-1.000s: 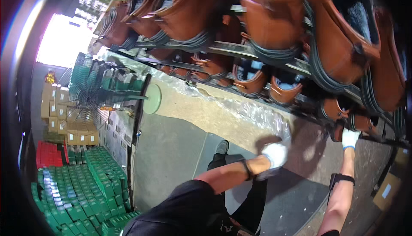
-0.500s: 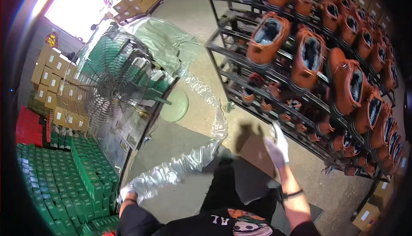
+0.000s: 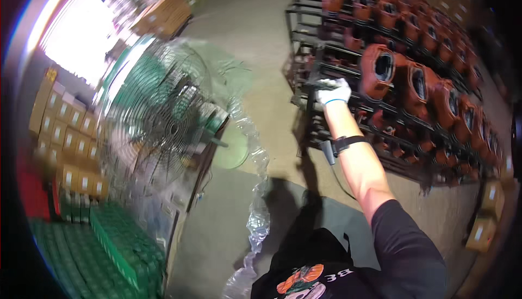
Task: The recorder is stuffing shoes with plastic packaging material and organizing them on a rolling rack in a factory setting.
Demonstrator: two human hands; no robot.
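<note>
Reaches forward with the right hand [image 3: 334, 92], in a white glove edged blue at the wrist, to the left end of a black tiered metal rack [image 3: 385, 106]. Bends the fingers at the dark frame; cannot tell whether clamped on it or only resting there. Cannot tell the left hand's state, out of view. See the rack loaded on several levels with orange-brown leather shoes [image 3: 371, 76] with dark openings, the nearest just right of the glove. Find, left of the rack and well apart from it, a long crinkled strip of clear plastic film [image 3: 258, 217] along the floor [image 3: 272, 103], passing beside a pale green round disc [image 3: 234, 152] near a wire-caged fan [image 3: 171, 128]. Notice green boxes [image 3: 122, 244] stacked at lower left.
</note>
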